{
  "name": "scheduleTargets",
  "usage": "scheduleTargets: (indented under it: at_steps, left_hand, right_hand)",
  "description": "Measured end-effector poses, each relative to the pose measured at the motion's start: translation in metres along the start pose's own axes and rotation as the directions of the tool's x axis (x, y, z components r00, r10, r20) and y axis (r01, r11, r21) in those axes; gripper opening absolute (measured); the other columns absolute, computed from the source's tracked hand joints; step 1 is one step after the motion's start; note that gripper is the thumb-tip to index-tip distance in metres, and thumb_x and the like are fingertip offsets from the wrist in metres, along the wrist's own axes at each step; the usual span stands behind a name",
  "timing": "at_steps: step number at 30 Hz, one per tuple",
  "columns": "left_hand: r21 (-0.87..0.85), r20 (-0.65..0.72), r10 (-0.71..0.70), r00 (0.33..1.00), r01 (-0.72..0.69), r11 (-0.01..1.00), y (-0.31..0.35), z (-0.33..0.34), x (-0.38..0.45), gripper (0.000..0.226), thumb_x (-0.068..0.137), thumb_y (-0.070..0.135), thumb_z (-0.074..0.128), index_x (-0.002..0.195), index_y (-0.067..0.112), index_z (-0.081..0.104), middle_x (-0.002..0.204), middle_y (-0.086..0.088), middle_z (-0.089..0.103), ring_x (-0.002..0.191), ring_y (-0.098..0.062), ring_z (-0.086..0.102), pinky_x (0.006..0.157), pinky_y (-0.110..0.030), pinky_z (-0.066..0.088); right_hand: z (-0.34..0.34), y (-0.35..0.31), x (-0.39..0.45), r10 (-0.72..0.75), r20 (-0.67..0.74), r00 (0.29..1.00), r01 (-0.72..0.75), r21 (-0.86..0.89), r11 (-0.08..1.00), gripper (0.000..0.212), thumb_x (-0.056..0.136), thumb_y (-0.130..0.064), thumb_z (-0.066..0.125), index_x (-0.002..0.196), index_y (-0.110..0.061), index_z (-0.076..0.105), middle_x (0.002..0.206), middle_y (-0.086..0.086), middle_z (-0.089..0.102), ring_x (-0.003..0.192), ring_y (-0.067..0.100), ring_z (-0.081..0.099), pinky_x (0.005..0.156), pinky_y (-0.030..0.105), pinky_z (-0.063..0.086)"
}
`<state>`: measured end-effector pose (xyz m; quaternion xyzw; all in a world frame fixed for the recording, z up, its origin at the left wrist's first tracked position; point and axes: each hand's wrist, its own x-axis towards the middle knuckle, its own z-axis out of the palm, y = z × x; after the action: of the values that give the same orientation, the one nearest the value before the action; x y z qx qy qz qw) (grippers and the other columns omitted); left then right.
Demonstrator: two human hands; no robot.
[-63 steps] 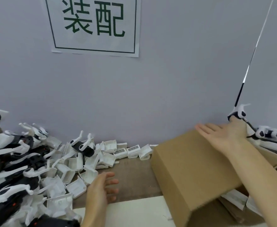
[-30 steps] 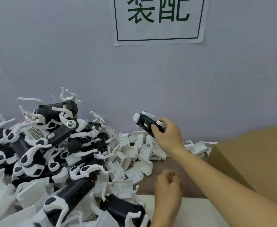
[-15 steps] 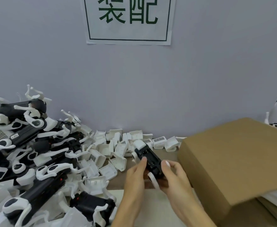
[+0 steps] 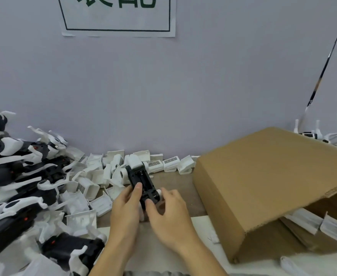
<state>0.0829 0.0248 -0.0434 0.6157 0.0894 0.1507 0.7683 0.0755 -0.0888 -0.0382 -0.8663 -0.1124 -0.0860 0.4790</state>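
Head view, and both hands are on the job. The black unit (image 4: 142, 182) sits low over the brown table (image 4: 180, 188) in the middle of the scene, its long side running near to far and a white cap (image 4: 134, 161) on the far end. The left hand (image 4: 127, 212) grasps it from the left, thumb laid on top and fingers curled underneath. The right hand (image 4: 167, 212) grasps the near end, thumb on the top face and fingers wrapped round the right side. A bit of white shows under that near end between the hands, too hidden to name.

This looks like the fitting step: the body is lined up and steadied, and a white part is being seated on it. The next move probably calls for a firm squeeze at the near end, with the left hand keeping the body square so the part goes on straight.

Around it, loose white brackets (image 4: 96, 176) crowd in just left of and beyond the unit, some touching it, so there is little room that way. Further left is a big heap of finished black-and-white units (image 4: 24, 176). On the right a tilted cardboard box (image 4: 263, 176) stands near the right hand and limits any swing that way. A thin rod (image 4: 326, 62) leans on the far right wall, with a paper sign (image 4: 118, 16) up top.
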Motion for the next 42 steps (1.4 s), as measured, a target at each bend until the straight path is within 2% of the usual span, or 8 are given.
scheduleTargets:
  at_steps: [4, 10, 23, 31, 34, 36, 38, 42]
  left_hand:
    - [-0.113, 0.034, -0.029, 0.999, 0.032, 0.993, -0.002, -0.001, 0.001, 0.016, 0.097, 0.019, 0.063, 0.105, 0.011, 0.074, 0.104, -0.016, 0.076, 0.098, -0.032, 0.072, 0.092, -0.045, 0.053]
    - [-0.130, 0.104, 0.008, 0.995, 0.006, 0.992, -0.006, 0.002, 0.000, 0.015, 0.094, 0.011, 0.064, 0.105, 0.007, 0.073, 0.106, -0.015, 0.076, 0.101, -0.027, 0.072, 0.085, -0.038, 0.051]
    - [-0.033, 0.122, 0.107, 0.987, -0.103, 0.994, -0.001, 0.004, -0.004, 0.015, 0.096, 0.016, 0.064, 0.101, 0.020, 0.078, 0.105, -0.009, 0.077, 0.106, -0.027, 0.071, 0.095, -0.044, 0.052]
    - [0.176, 0.045, 0.204, 0.978, -0.209, 0.962, -0.001, 0.006, -0.003, 0.029, 0.096, -0.001, 0.060, 0.108, 0.023, 0.071, 0.099, 0.004, 0.078, 0.096, -0.010, 0.072, 0.082, -0.024, 0.055]
    - [0.286, 0.064, 0.257, 0.964, -0.265, 0.921, -0.003, 0.004, -0.002, 0.032, 0.094, -0.003, 0.060, 0.115, 0.020, 0.068, 0.101, 0.005, 0.076, 0.098, -0.013, 0.071, 0.086, -0.028, 0.056]
    - [0.366, 0.147, 0.287, 0.947, -0.322, 0.873, -0.003, 0.003, -0.004, 0.034, 0.092, -0.006, 0.058, 0.114, 0.018, 0.068, 0.100, 0.005, 0.076, 0.099, -0.016, 0.071, 0.089, -0.039, 0.057]
    - [0.417, 0.290, 0.307, 0.906, -0.409, 0.812, -0.001, 0.005, -0.010, 0.046, 0.087, -0.013, 0.054, 0.110, 0.025, 0.069, 0.097, 0.012, 0.076, 0.096, -0.008, 0.071, 0.082, -0.028, 0.057]
    - [0.451, 0.435, 0.301, 0.848, -0.495, 0.743, 0.002, 0.008, -0.016, 0.054, 0.083, -0.016, 0.048, 0.114, 0.022, 0.069, 0.100, 0.017, 0.076, 0.096, 0.002, 0.069, 0.077, -0.012, 0.052]
  right_hand:
    - [0.005, 0.000, -0.001, 0.038, 0.036, 0.999, -0.039, 0.023, 0.999, 0.041, 0.083, -0.055, 0.063, 0.114, -0.032, 0.050, 0.106, -0.014, 0.045, 0.101, 0.006, 0.050, 0.081, 0.019, 0.045]
    - [0.005, 0.000, 0.000, 0.020, -0.031, 0.999, -0.019, 0.008, 1.000, 0.045, 0.076, -0.051, 0.071, 0.113, -0.030, 0.057, 0.108, -0.007, 0.061, 0.104, 0.016, 0.059, 0.089, 0.036, 0.053]
    - [-0.002, -0.008, -0.003, -0.028, -0.098, 0.995, 0.024, -0.048, 0.999, 0.037, 0.069, -0.057, 0.065, 0.091, -0.027, 0.064, 0.080, -0.009, 0.071, 0.077, 0.012, 0.066, 0.073, 0.034, 0.055]
    - [0.007, -0.007, -0.003, 0.026, 0.071, 0.997, -0.027, 0.024, 0.999, 0.045, 0.084, -0.023, 0.056, 0.127, -0.034, 0.050, 0.123, -0.013, 0.058, 0.123, 0.014, 0.049, 0.106, 0.046, 0.041]
    - [0.003, -0.007, 0.000, 0.105, -0.012, 0.994, -0.100, 0.221, 0.970, 0.062, 0.088, -0.006, 0.051, 0.147, -0.023, 0.040, 0.142, -0.007, 0.051, 0.137, 0.013, 0.043, 0.114, 0.034, 0.035]
    - [-0.001, -0.008, 0.001, 0.131, -0.069, 0.989, -0.085, 0.461, 0.883, 0.056, 0.089, -0.005, 0.055, 0.141, -0.024, 0.049, 0.136, -0.007, 0.058, 0.131, 0.011, 0.051, 0.107, 0.030, 0.043]
    - [-0.003, -0.007, 0.004, 0.145, -0.116, 0.983, -0.042, 0.625, 0.780, 0.048, 0.085, -0.014, 0.070, 0.127, -0.030, 0.055, 0.118, -0.006, 0.069, 0.112, 0.007, 0.065, 0.090, 0.026, 0.055]
    - [-0.007, -0.004, 0.008, 0.269, -0.234, 0.934, -0.049, 0.662, 0.748, 0.052, 0.075, -0.026, 0.087, 0.119, -0.026, 0.060, 0.095, -0.008, 0.072, 0.081, 0.000, 0.070, 0.074, 0.029, 0.061]
